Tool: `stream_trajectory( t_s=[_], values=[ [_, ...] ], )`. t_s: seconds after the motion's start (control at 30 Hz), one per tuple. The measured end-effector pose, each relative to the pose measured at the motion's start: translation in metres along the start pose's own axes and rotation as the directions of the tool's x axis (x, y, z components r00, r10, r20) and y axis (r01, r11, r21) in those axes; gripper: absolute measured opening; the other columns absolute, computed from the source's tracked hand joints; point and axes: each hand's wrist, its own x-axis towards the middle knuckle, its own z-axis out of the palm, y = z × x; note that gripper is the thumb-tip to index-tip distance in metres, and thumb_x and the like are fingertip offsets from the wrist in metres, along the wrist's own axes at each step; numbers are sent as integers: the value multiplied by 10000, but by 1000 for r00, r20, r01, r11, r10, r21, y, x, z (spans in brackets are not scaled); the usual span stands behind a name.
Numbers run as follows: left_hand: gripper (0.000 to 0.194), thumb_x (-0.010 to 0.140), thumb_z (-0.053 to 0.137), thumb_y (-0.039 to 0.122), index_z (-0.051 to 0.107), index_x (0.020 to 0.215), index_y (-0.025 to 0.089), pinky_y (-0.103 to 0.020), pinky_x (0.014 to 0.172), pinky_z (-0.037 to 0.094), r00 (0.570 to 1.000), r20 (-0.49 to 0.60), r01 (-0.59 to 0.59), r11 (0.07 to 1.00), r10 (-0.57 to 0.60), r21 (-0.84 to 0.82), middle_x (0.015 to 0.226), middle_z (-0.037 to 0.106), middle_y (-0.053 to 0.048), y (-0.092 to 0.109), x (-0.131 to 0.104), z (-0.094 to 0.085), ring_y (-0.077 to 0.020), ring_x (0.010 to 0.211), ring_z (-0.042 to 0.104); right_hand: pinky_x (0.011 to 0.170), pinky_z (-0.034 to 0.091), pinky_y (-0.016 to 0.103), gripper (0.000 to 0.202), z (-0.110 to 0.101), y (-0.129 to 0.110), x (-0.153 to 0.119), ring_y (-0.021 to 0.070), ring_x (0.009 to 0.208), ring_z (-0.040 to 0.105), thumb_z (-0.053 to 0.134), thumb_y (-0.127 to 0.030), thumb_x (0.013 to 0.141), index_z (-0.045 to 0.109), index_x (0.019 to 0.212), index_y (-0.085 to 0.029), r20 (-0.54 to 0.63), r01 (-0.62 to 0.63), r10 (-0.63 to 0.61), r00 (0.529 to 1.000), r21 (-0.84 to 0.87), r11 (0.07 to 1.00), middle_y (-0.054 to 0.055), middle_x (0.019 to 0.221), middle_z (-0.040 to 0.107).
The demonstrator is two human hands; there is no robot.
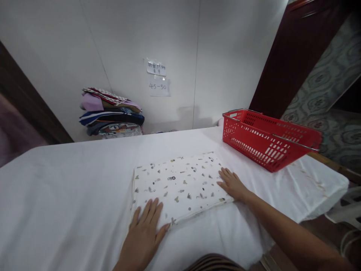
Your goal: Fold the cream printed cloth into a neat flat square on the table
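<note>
A folded white cloth (180,184) with a small grey, black and olive print lies flat on the white-covered table. My left hand (145,229) rests on its near left corner, fingers outstretched and thumb out to the side. On the right edge of the cloth lies my right hand (232,184), palm down with its fingers extended. Neither hand grips anything. Whatever lies beneath the palms is hidden.
A red plastic basket (251,141) with metal handles stands at the right of the white-covered table (70,195). A stack of folded fabrics (113,113) is at the back left by the wall. Paper labels (159,87) hang on the wall.
</note>
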Motion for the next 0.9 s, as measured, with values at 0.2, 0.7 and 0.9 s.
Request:
stream_trajectory(
  t_s=[0.2,0.7,0.9],
  values=[
    [631,851,415,606,480,1345,219,-502,1073,285,999,-45,-2,1000,3,31,1396,471,-60,1,-1,2,-294,1289,425,1128,108,498,683,-6,-23,16,258,1425,85,250,-596,913,278,1461,-189,-38,49,-52,998,-60,997,103,1543,162],
    [647,843,404,626,444,1374,260,-482,1063,324,988,147,54,997,-45,-61,1410,449,-47,-7,-8,6,-282,1295,423,1132,2,443,825,9,-83,153,247,1431,9,98,-693,866,188,1487,-157,30,217,-217,976,2,976,62,1560,88],
    [656,875,294,615,453,1368,214,-487,1075,302,915,306,301,950,-264,-79,1462,373,-78,-33,73,-16,-279,1363,312,1132,-2,446,836,11,-83,154,247,1430,11,97,-702,859,190,1485,-155,21,217,-217,976,-11,976,64,1561,91]
  ],
)
